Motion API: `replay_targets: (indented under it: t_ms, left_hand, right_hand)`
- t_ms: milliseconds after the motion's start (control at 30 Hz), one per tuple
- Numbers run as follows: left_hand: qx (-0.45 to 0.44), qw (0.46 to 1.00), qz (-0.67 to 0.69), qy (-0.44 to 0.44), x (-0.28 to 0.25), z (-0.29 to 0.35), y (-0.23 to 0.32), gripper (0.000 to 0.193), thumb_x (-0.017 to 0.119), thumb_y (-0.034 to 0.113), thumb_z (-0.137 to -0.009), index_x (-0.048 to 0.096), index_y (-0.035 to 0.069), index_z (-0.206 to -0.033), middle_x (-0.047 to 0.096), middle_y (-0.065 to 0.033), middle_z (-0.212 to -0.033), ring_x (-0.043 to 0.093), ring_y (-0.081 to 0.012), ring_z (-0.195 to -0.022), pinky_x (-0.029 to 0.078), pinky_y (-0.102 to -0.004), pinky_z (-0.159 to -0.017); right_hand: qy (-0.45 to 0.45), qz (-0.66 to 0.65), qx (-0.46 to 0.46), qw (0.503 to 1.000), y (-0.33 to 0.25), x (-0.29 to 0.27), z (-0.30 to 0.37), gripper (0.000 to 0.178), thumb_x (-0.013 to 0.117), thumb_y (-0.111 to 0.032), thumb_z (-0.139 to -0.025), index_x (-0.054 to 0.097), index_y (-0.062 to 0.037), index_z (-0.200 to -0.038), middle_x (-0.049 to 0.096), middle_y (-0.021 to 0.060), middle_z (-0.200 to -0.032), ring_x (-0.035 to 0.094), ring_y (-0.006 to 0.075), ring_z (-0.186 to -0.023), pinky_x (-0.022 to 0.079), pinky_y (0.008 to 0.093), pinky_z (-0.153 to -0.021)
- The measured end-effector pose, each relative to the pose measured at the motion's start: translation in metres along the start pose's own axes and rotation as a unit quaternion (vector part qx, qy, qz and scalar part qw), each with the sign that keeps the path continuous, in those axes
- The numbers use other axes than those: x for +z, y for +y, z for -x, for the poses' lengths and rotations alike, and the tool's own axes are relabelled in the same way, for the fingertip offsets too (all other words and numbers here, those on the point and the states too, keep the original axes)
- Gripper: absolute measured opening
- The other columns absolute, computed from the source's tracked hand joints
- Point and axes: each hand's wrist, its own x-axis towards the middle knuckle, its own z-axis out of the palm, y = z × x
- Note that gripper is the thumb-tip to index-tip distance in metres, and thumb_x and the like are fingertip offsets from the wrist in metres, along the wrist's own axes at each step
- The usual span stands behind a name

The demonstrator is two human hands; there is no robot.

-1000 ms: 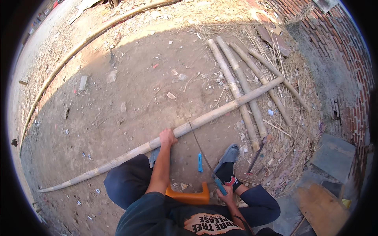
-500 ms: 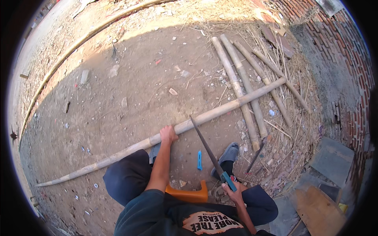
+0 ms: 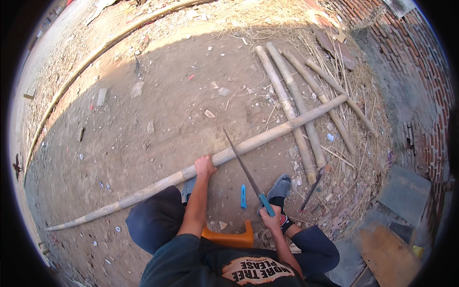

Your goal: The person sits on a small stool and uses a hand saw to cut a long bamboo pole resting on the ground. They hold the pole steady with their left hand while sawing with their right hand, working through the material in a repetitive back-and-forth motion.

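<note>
"Brown earth (image 3: 162, 100) spreads before us; where is our bamboo pole (image 3: 267, 137)?"
"Slanting across that ground, beneath our left hand (image 3: 205, 166); our saw (image 3: 246, 173) crosses the pole just right of those fingers."
"How are we posed?"
"Left forearm (image 3: 194, 213) reaching forward, hand gripping the pole; right hand (image 3: 271, 218) closed round the saw's teal handle (image 3: 266, 204)."
"Pole's look?"
"Pale tan, ringed with joints, tapering leftward."
</note>
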Motion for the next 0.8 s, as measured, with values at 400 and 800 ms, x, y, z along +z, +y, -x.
replay_targets:
  t_ms: [400, 800]
  left_hand:
    - [0.002, 0.999, 0.016, 0.034, 0.008, 0.008, 0.003, 0.041, 0.078, 0.016, -0.065, 0.069, 0.009, -0.104, 0.075, -0.0174, -0.100, 0.074, -0.0365, -0.095, 0.059, -0.0480, -0.083]
    - [0.020, 0.998, 0.006, 0.055, 0.015, 0.007, -0.001, 0.049, 0.083, 0.018, -0.063, 0.067, 0.010, -0.108, 0.074, -0.0162, -0.100, 0.074, -0.0352, -0.094, 0.059, -0.0475, -0.081]
  right_hand:
    - [-0.014, 0.099, -0.030, 0.995, -0.014, -0.045, 0.082, 0.029, 0.072, -0.008, -0.077, 0.050, -0.0038, -0.060, 0.046, 0.0018, -0.051, 0.045, 0.0074, -0.048, 0.038, 0.0302, -0.048]
    - [-0.008, 0.073, -0.102, 0.992, -0.010, 0.024, -0.019, 0.030, 0.071, -0.009, -0.076, 0.047, -0.0035, -0.058, 0.046, 0.0002, -0.050, 0.047, 0.0060, -0.048, 0.036, 0.0289, -0.047]
